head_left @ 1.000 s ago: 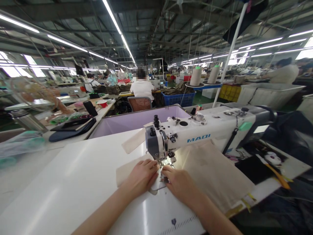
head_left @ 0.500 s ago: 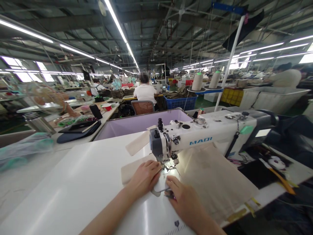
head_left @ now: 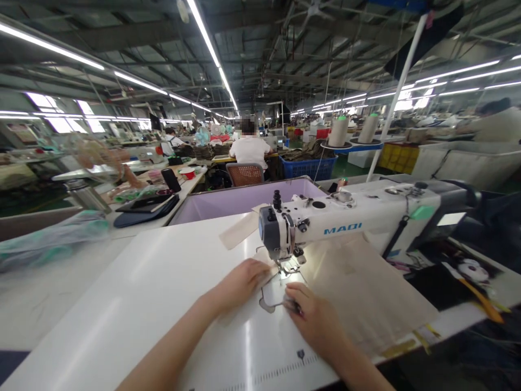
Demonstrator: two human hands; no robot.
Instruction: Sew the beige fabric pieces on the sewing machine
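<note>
My left hand (head_left: 243, 285) is at the left of the needle area, with fingers bent together on a cream fabric piece (head_left: 264, 254) that is mostly hidden behind the hand. To the right of the presser foot (head_left: 290, 267), my right hand (head_left: 311, 309) is closed around small dark thread snips (head_left: 293, 307), partly covered by the fingers. Its fingertips rest by the lit metal plate. The white sewing machine (head_left: 345, 214) stands over this spot. A large cream fabric panel (head_left: 362, 293) lies under the machine arm, right of my right hand.
Another cream strip (head_left: 240, 231) lies left of the machine head. Behind the white table (head_left: 163, 271) is a lilac bin (head_left: 244, 198). Thread cones (head_left: 338, 132) stand at the back right. A person in white (head_left: 249, 152) sits ahead, facing away.
The view has swung slightly left, so the scene sits further right. My left hand has drawn a little away from the needle, and the strip beneath it is now mostly hidden. My right hand stays beside the plate.
</note>
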